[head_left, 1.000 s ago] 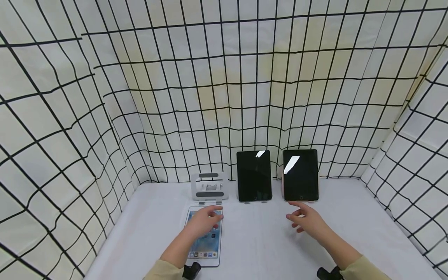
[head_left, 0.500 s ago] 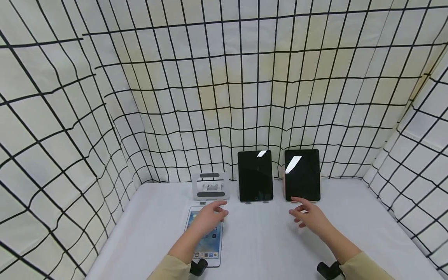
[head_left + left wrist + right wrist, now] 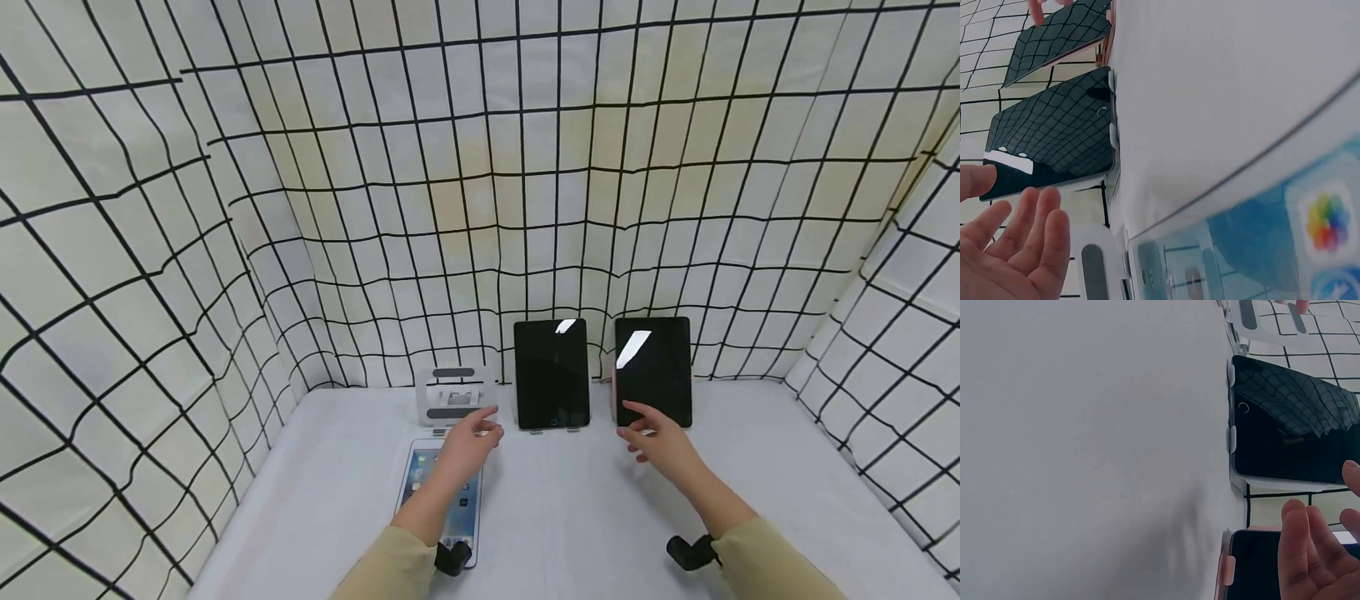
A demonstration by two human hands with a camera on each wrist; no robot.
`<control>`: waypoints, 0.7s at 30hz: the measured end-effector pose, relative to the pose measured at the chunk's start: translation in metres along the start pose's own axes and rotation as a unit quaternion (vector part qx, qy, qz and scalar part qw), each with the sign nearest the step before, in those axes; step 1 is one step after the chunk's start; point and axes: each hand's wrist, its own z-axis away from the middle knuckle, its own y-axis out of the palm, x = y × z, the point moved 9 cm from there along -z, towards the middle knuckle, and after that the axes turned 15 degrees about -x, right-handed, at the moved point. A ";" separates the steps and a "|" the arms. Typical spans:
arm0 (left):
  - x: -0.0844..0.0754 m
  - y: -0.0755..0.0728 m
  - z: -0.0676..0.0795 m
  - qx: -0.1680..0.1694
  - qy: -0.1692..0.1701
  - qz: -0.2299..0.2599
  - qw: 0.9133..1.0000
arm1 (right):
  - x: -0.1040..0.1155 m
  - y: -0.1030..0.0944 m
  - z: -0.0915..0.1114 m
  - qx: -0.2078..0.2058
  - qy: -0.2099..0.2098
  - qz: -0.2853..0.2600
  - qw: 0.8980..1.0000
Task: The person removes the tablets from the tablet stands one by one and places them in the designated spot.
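Note:
My left hand hovers, fingers relaxed and holding nothing, over the top end of a white tablet. That tablet lies face up with its screen lit, partly hidden by my forearm. Just behind is a white tablet stand with grey pads and nothing on it. A dark-screened tablet leans upright on a stand in the middle. To its right a second dark tablet leans on a pinkish stand. In front of this one floats my right hand, also relaxed and holding nothing.
A white-covered table bears everything. Behind and at both sides rise white cloth walls with black grid netting. Dark wrist cameras sit at both cuffs.
My left hand has moved forward and right, from above the lit tablet's screen toward the white stand. The right hand has risen slightly forward in front of the right tablet. The tablets have stayed put.

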 end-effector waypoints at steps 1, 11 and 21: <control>-0.002 0.002 -0.001 -0.005 0.002 0.010 1.000 | 0.000 0.001 -0.002 -0.001 0.003 -0.002 1.000; -0.006 0.013 -0.016 -0.056 -0.015 0.036 0.998 | 0.004 0.013 -0.011 -0.010 0.018 -0.028 0.999; -0.007 0.020 -0.030 -0.085 -0.013 0.024 0.996 | 0.014 0.020 -0.023 -0.014 0.014 -0.025 0.999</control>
